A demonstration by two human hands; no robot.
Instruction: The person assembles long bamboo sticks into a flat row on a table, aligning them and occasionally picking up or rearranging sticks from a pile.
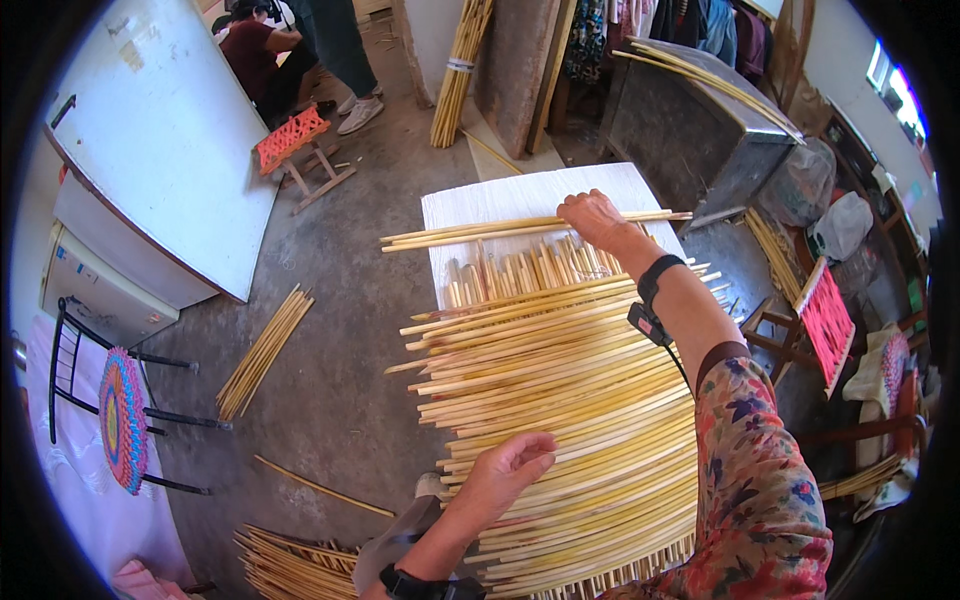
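My right hand (597,218) is closed over a couple of long pale yellow stalks (470,233) lying across the far part of a white board (480,200). Its fingertips are partly hidden behind the knuckles. Nearer to me, many similar stalks (570,400) lie side by side in a wide mat-like layer. Between the held stalks and that layer, a row of short upright stalk ends (530,270) shows. My left hand (505,478) hovers over the layer's left side, fingers loosely curled, thumb apart from them, with nothing visible in it.
Stalk bundles lie on the floor at left (265,350) and lower left (290,560); another bundle (462,75) leans at the back. An orange-seated stool (292,138), a colourful round-seated chair (122,420) and a pink-seated stool (827,325) stand around. Two people (345,50) are at the far left.
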